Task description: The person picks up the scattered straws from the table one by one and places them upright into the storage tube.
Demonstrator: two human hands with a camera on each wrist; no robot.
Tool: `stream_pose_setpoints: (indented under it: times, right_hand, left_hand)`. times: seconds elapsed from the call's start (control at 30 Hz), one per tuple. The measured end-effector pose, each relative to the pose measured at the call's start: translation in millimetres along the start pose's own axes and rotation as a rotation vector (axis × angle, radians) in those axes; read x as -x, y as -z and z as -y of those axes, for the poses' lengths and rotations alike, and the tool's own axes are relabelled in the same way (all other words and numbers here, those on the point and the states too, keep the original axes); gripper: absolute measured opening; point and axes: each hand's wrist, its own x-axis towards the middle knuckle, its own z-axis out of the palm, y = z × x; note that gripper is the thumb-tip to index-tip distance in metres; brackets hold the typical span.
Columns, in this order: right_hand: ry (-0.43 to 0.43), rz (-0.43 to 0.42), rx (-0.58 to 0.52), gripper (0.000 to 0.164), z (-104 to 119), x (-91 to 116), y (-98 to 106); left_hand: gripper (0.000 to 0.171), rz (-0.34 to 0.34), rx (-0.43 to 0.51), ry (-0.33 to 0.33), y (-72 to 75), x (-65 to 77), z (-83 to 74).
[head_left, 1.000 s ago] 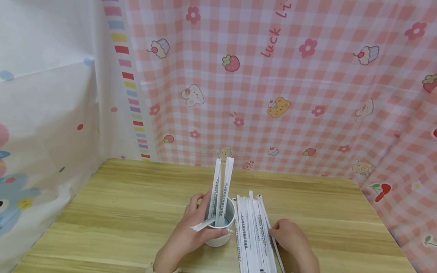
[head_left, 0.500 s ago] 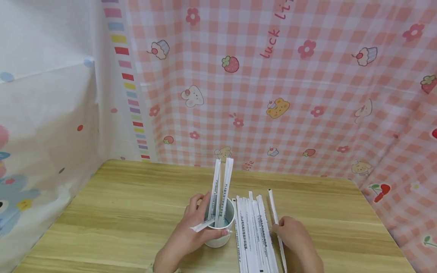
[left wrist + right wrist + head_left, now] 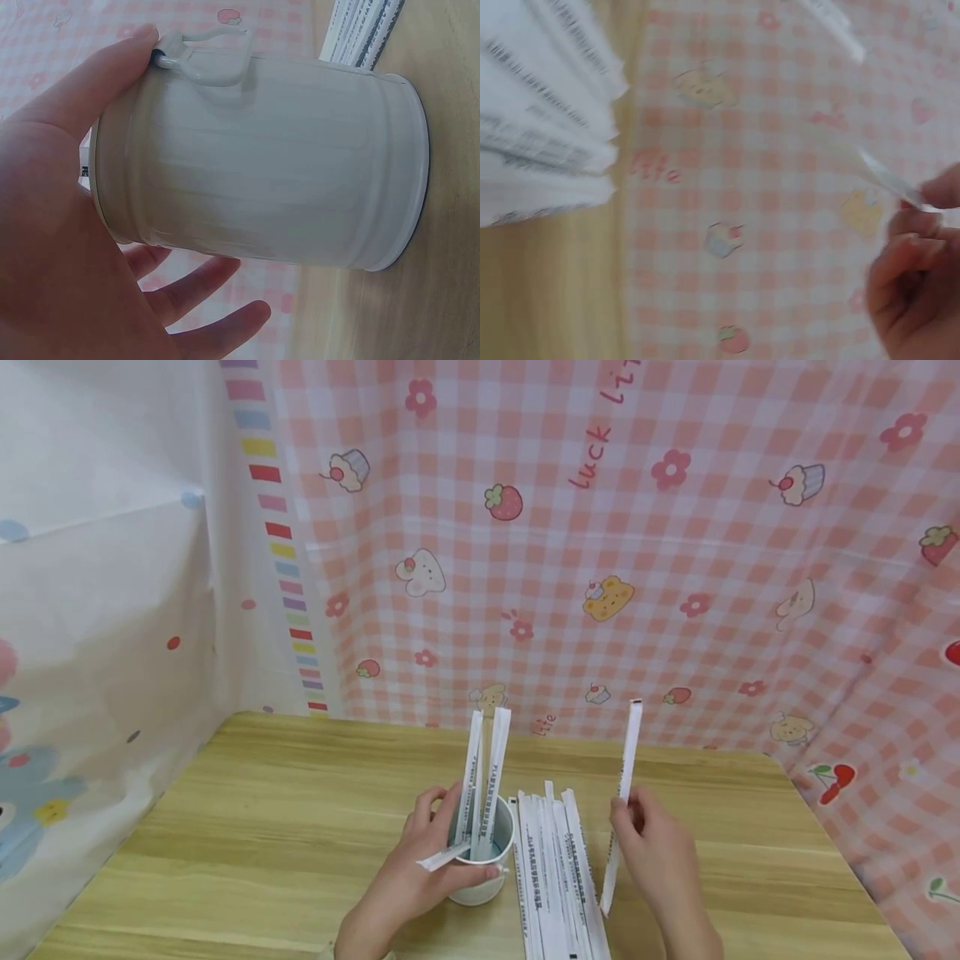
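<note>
A small white pail (image 3: 477,894) with a side handle stands on the table, and my left hand (image 3: 422,864) grips it near the rim, thumb on the near side by the handle. Several paper-wrapped straws (image 3: 496,772) rise from the pail; a short wrapper end (image 3: 444,856) pokes out over the rim toward the thumb. To the right, my right hand (image 3: 660,852) pinches one wrapped straw (image 3: 631,747) near its middle, holding it almost upright. Between the hands lies a row of wrapped straws (image 3: 557,877). In the right wrist view the held straw (image 3: 889,178) is blurred between thumb and finger.
The wooden table (image 3: 300,827) extends behind and to both sides of the hands. A pink checked cloth (image 3: 465,635) hangs along its back edge, with another patterned white cloth (image 3: 112,635) on the left.
My right hand has drawn one wrapped straw off the right side of the row and lifted it, tilting it upright. My left hand has stayed on the pail.
</note>
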Motion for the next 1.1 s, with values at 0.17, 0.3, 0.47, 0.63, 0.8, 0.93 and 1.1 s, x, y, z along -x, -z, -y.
stream_pose_setpoints:
  times: [0.17, 0.3, 0.47, 0.63, 0.8, 0.93, 1.1]
  right_hand:
    - [0.166, -0.226, -0.153, 0.007, 21, 8, 9]
    - [0.302, -0.332, -0.264, 0.004, 33, 13, 11]
    - [0.461, -0.391, -0.334, 0.007, 42, 15, 5]
    - [0.500, -0.401, -0.317, 0.008, 50, 18, -4]
    - [0.499, -0.354, -0.259, 0.010, 58, 23, -13]
    - [0.503, -0.292, -0.237, 0.010, 61, 24, -22]
    - [0.548, -0.229, -0.201, 0.008, 61, 23, -32]
  left_hand:
    - [0.100, 0.006, 0.004, 0.008, 0.7, -0.2, -0.2]
    - [0.101, 0.002, 0.004, 0.007, 0.8, -0.8, -0.7]
    - [0.101, -0.003, 0.006, 0.001, 1.4, -0.4, -1.0]
    - [0.100, -0.004, 0.004, -0.004, 2.1, 0.2, -1.4]
    - [0.099, -0.001, 0.001, 0.002, 1.8, -0.2, -1.8]
    - [0.100, 0.005, -0.009, 0.008, 1.8, -0.4, -2.3]
    - [0.101, -0.002, -0.011, -0.001, 1.9, -0.4, -2.3]
